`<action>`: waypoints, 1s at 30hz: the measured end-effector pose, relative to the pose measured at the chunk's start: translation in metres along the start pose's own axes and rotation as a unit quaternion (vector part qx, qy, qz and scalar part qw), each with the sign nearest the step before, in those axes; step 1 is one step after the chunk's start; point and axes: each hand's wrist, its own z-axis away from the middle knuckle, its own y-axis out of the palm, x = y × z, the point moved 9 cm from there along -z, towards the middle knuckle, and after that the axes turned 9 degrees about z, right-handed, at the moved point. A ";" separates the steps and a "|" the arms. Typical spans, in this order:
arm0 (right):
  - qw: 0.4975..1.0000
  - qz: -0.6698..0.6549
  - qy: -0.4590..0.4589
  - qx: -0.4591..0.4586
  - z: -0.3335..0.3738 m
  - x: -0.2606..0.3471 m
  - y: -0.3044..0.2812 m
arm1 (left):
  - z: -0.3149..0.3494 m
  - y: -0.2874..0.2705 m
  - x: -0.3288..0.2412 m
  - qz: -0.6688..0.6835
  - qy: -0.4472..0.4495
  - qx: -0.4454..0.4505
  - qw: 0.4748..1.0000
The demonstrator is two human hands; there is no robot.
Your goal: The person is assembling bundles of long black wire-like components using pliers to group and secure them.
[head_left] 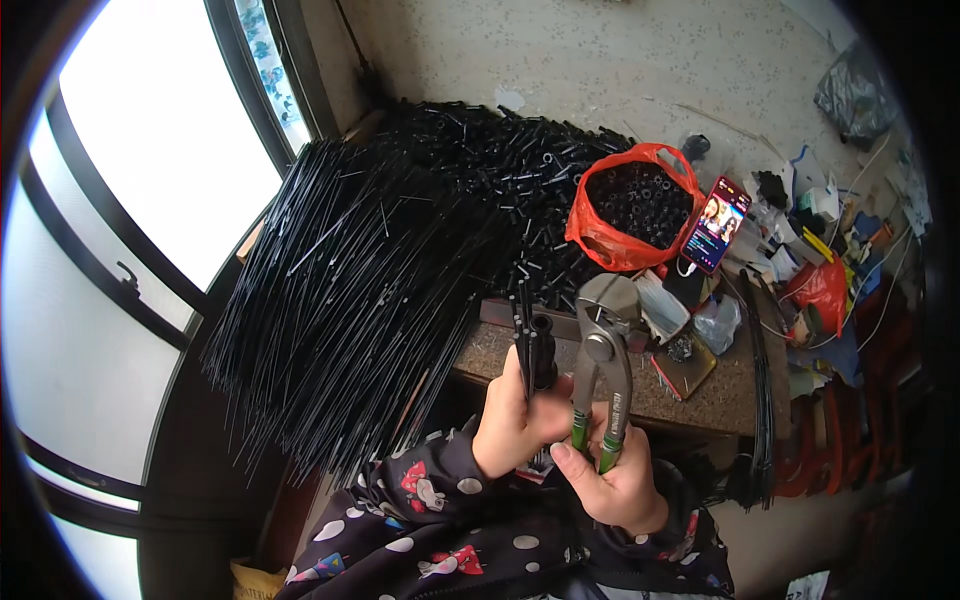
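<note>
Both hands loaded at the near edge of the desk (500, 352): black pieces left, pliers right.
Left hand (508, 425) closed around a small bunch of black pieces (524, 345), upper ends sticking up clear of the fist; right hand (618, 485) wrapped on the green handles of the metal pliers (598, 348), head pointing far, just right of the bunch. Big sheaf of long thin black rods (350, 290) to the left, heap of short black tubes (470, 150) on the far side. Red bag (588, 235) right of the heap, filled with more black pieces; lit phone (716, 225) leans just right of it.
</note>
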 end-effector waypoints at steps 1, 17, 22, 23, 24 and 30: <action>1.000 0.006 0.012 0.014 0.001 -0.002 0.002 | 0.001 0.000 0.002 0.000 -0.001 0.000 1.000; 0.995 -0.005 0.058 0.085 0.002 -0.012 0.008 | 0.015 0.002 0.026 0.160 -0.117 0.060 0.978; 0.996 -0.015 0.084 -0.033 0.012 -0.022 -0.024 | 0.007 -0.006 0.023 0.097 -0.096 0.074 0.988; 0.993 -0.005 0.078 -0.083 0.013 -0.018 -0.030 | 0.006 -0.006 0.020 0.095 -0.097 0.074 0.988; 0.994 -0.006 0.078 -0.080 0.014 -0.022 -0.029 | 0.005 -0.006 0.015 0.094 -0.097 0.070 0.988; 0.975 -0.128 0.179 -0.010 0.031 -0.064 -0.032 | -0.001 -0.007 0.004 0.114 -0.098 0.058 0.987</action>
